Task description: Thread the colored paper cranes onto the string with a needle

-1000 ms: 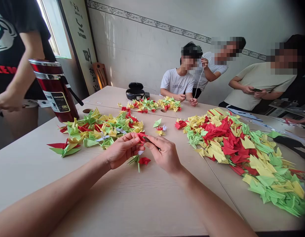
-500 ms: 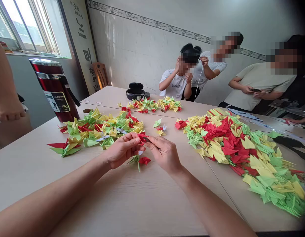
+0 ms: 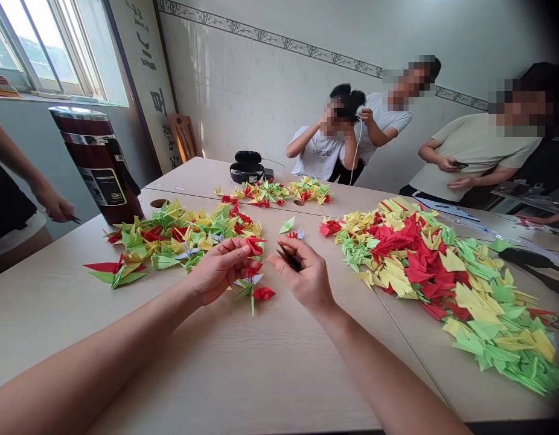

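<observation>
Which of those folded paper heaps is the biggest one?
The right heap, right of the right hand. It stretches nearly to the picture's right edge; the left heap beside the red flask and the back heap near the black case cover much less.

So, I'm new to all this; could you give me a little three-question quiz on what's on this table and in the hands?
1. True or false: the left hand holds a red folded paper.
2. What stands beside the left paper pile, at its far left end?
3. The right hand holds a small dark tool. Its tip is: A, touching the red folded paper; B, apart from it; C, resting on the flask.

Key: 1. True. 2. A dark red flask. 3. B.
</observation>
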The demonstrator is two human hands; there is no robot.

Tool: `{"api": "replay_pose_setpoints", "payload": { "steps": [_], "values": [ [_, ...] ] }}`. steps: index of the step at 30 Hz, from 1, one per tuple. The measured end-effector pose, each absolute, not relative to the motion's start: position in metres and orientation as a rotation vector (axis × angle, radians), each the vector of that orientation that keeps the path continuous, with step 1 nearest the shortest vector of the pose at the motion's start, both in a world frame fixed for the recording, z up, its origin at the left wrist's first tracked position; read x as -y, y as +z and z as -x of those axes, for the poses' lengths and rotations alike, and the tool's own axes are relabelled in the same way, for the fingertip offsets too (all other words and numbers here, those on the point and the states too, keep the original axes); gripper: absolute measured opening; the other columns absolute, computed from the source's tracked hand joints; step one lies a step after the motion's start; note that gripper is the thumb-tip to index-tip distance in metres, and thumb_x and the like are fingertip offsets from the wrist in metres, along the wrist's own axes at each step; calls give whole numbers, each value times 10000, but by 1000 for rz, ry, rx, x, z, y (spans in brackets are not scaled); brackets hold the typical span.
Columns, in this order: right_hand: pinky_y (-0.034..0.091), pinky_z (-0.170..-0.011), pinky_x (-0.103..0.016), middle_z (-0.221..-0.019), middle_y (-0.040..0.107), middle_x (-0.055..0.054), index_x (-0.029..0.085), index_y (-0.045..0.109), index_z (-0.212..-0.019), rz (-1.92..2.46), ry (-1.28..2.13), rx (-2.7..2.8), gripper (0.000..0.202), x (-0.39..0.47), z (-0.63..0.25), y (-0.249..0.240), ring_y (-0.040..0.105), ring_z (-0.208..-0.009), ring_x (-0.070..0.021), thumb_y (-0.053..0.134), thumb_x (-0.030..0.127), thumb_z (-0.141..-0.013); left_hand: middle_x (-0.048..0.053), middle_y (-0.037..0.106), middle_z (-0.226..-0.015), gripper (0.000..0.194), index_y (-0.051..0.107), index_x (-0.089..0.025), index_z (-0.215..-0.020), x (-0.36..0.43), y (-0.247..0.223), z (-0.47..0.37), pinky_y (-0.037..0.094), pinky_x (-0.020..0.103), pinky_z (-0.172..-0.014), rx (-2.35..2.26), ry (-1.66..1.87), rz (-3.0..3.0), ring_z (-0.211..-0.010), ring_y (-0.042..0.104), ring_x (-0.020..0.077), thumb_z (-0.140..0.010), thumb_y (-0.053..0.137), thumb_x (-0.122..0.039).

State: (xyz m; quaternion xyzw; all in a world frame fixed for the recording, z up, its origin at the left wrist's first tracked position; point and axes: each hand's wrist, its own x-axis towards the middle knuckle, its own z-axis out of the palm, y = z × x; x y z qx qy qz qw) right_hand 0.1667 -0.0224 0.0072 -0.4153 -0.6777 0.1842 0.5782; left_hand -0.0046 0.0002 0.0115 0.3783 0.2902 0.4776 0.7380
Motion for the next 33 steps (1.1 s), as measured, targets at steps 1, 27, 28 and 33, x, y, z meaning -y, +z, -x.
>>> {"api": "replay_pose_setpoints", "payload": {
  "steps": [1, 27, 28, 33],
  "values": [
    [523, -691, -267, -855, 665, -45, 180, 620, -973, 972, 484, 1558, 265, 22, -166, 6, 624, -762, -150, 661, 281, -732, -8, 639, -709, 172, 564, -161, -768, 0, 11, 4, 505, 229, -631, -640, 1037, -841, -646, 653, 125, -689, 713, -192],
    [411, -560, -218, -653, 589, -4, 165, 622, -708, 1005, 354, 1871, 36, 16, -170, 2, 515, -602, -116, 590, 181, -711, 42, 678, -780, 273, 662, -146, -838, 3, 6, -1, 489, 279, -666, -892, 983, -1569, -708, 615, 158, -679, 670, -368],
    [412, -563, -220, -658, 591, -5, 164, 625, -708, 1023, 388, 1850, 57, 14, -171, 1, 517, -607, -118, 592, 210, -719, 42, 679, -779, 278, 661, -147, -847, 4, 6, -2, 490, 276, -654, -908, 981, -1590, -699, 616, 158, -685, 662, -373],
    [400, -554, -236, -608, 569, 1, 155, 638, -695, 1205, 580, 1571, 198, -10, -188, -11, 485, -578, -121, 607, 351, -707, 52, 676, -796, 251, 630, -148, -874, 4, 3, -2, 499, 278, -650, -979, 1077, -1691, -714, 620, 163, -719, 613, -345]
  ]
}}
